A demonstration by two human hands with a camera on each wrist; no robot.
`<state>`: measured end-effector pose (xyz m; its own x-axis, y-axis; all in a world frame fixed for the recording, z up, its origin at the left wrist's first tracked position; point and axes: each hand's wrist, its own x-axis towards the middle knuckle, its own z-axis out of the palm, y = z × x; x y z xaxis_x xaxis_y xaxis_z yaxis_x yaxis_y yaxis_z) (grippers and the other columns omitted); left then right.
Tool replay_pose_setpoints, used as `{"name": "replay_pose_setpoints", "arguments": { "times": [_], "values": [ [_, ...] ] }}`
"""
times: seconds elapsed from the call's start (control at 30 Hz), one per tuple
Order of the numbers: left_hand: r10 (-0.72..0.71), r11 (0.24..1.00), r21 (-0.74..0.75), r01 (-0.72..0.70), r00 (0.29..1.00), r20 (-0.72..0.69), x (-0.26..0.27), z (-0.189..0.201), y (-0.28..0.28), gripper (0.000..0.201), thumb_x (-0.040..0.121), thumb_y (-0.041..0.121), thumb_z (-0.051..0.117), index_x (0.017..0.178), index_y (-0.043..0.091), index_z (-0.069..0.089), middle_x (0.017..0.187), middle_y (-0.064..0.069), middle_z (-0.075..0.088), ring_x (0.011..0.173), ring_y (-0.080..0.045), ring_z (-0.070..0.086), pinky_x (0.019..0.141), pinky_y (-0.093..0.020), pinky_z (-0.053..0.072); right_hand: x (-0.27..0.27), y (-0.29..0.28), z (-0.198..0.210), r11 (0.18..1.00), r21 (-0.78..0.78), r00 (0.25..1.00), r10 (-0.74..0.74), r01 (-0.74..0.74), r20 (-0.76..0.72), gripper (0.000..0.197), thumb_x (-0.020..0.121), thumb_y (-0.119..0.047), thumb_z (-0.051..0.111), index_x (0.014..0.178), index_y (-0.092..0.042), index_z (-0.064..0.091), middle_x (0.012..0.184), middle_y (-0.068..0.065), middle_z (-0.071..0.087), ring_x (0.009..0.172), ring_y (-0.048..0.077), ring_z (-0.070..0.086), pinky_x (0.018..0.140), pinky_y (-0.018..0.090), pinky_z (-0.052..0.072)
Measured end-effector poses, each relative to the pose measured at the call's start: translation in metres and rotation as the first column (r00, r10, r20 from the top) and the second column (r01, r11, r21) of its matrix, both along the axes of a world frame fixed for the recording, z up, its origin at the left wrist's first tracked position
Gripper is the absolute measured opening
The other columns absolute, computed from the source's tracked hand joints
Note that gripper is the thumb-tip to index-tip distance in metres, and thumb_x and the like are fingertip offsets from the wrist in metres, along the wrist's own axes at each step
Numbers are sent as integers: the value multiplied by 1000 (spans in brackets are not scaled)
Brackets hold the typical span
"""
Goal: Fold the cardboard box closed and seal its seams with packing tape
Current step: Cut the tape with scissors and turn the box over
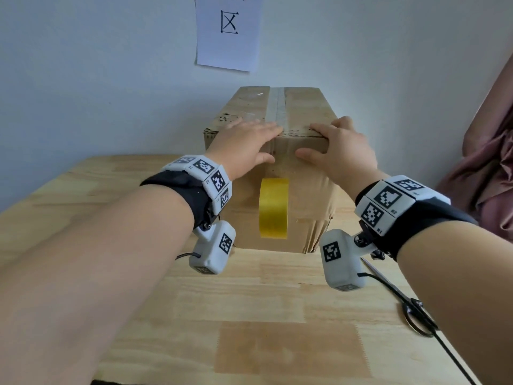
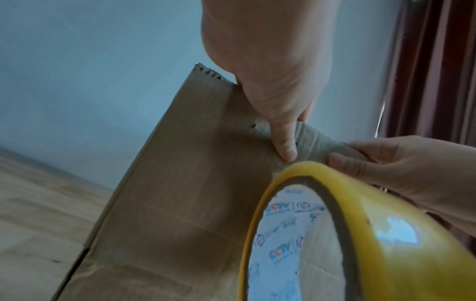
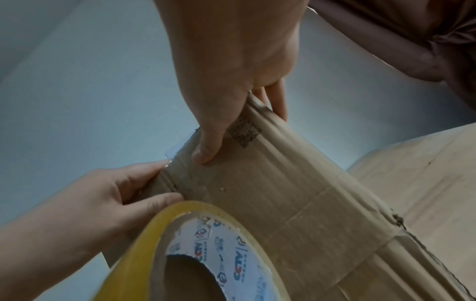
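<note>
A closed cardboard box (image 1: 308, 107) stands on the wooden table (image 1: 249, 301), against the wall. Clear tape (image 1: 277, 107) runs along its top centre seam and over the front edge. A yellow tape roll (image 1: 274, 208) hangs against the box's front face, also close up in the wrist views (image 2: 386, 244) (image 3: 144, 254). My left hand (image 1: 266, 143) lies flat on the box top at the front edge, with its thumb (image 2: 285, 146) pressing the front face. My right hand (image 1: 327, 143) grips the same edge beside it, fingers bent over the top, thumb (image 3: 206, 152) on the front.
Scissors (image 1: 416, 312) lie on the table at the right, by my right forearm. A brown taped patch (image 1: 291, 348) marks the table's near part. A paper sign (image 1: 229, 31) hangs on the wall behind the box. Pinkish cloth (image 1: 488, 162) hangs at the right.
</note>
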<state>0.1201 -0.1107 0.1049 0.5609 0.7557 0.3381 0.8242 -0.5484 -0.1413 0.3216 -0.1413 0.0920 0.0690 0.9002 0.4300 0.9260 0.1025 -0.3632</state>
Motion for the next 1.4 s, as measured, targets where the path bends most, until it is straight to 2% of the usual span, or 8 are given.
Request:
{"name": "replay_pose_setpoints", "arguments": {
  "times": [0.27, 0.4, 0.53, 0.63, 0.77, 0.9, 1.07, 1.4],
  "values": [
    [53, 997, -61, -54, 998, -22, 13, 19, -9, 39, 103, 33, 29, 124, 14, 54, 128, -7, 58, 118, -28, 50, 102, -41, 29, 1, -13, -3, 991, -115, 997, 72, -70, 16, 73, 88, -40, 62, 148, -31, 22, 147, 5, 24, 123, 35, 40, 98, 43, 39],
    [112, 993, 20, -114, 991, 73, 26, 11, -26, 44, 99, 46, 28, 102, 12, 56, 111, -6, 60, 109, -30, 51, 97, -45, 36, 21, -31, -1, 974, -193, 971, 74, -119, -227, 93, 90, -27, 62, 152, -23, -7, 150, 12, 18, 123, 30, 43, 96, 31, 34],
    [-39, 996, 84, 22, 978, 206, 63, 7, -44, 43, 99, 38, 36, 131, 13, 52, 143, -7, 45, 133, -27, 37, 111, -40, 24, 58, -46, -19, 915, -400, 994, -83, 50, -65, 63, 93, -38, 55, 146, -13, 32, 141, 14, 45, 124, 30, 48, 102, 38, 40],
    [-260, 966, 61, 253, 935, 240, 106, -10, -65, 36, 97, 32, 40, 115, 11, 63, 130, -6, 56, 126, -27, 44, 107, -37, 30, 83, -55, -43, 842, -527, 993, -95, 119, 72, 41, 91, -38, 57, 120, -9, 62, 121, 11, 62, 109, 28, 59, 94, 36, 47],
    [-319, 933, -106, 344, 927, 196, 155, -55, -81, 33, 97, 30, 39, 112, 16, 64, 123, -1, 59, 117, -24, 49, 98, -40, 39, 112, -72, -86, 702, -680, 977, -133, 212, 167, 43, 88, -35, 64, 113, 0, 63, 98, 8, 65, 84, 24, 61, 80, 33, 51],
    [-231, 909, -324, 263, 963, 136, 177, -107, -81, 31, 98, 26, 39, 116, 16, 62, 118, -3, 59, 106, -25, 54, 88, -41, 46, 140, -92, -131, 568, -789, 972, -170, 233, 164, 34, 83, -27, 72, 99, 1, 63, 96, 13, 66, 95, 29, 65, 89, 41, 54],
    [-155, 889, -429, 162, 987, 52, 183, -146, -78, 33, 97, 23, 37, 118, 13, 61, 116, -5, 63, 104, -26, 56, 85, -38, 47, 165, -105, -172, 543, -793, 960, -111, 275, 257, 19, 72, -18, 72, 60, -6, 62, 58, 8, 65, 61, 27, 67, 71, 41, 59],
    [-146, 905, -388, 177, 983, 109, 181, -147, -88, 34, 98, 22, 36, 116, 12, 63, 112, -6, 65, 99, -25, 58, 83, -37, 48, 154, -117, -166, 726, -657, 978, -114, 202, 175, 40, 87, -18, 63, 123, -1, 56, 119, 13, 60, 103, 27, 60, 83, 34, 52]
  ]
}}
